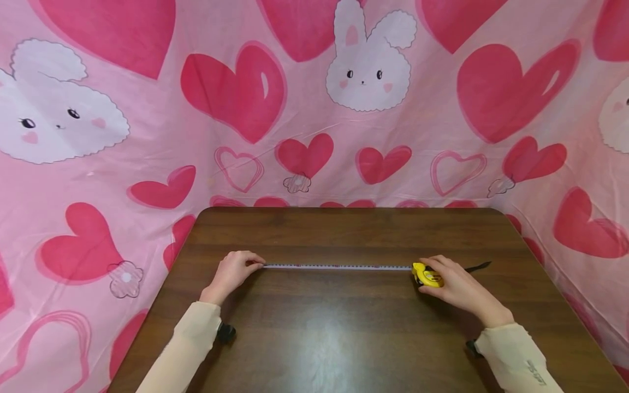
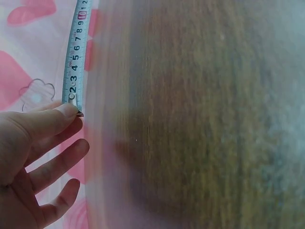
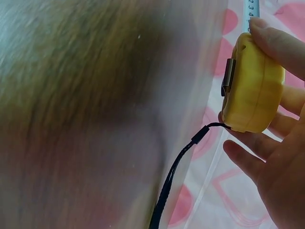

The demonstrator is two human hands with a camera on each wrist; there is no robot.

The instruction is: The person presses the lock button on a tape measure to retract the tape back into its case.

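Note:
A yellow tape measure (image 1: 428, 275) is held by my right hand (image 1: 454, 286), fingers on top and thumb along its near side in the head view. Its white blade (image 1: 339, 267) runs straight across to my left hand (image 1: 233, 274). There the thumb and forefinger pinch the blade's end close to the metal hook; in the left wrist view the other fingers (image 2: 57, 167) spread loosely below, and the numbers from 2 upward show. A metal clip (image 3: 228, 78) sits on the case's side. From the case's lower end hangs a black wrist strap (image 3: 171, 176).
Beneath the hands lies a dark brown wooden table (image 1: 314, 333) with rounded far corners and a glossy reflection near its front. Pink cloth (image 1: 314, 120) printed with hearts and rabbits hangs behind it and along both sides.

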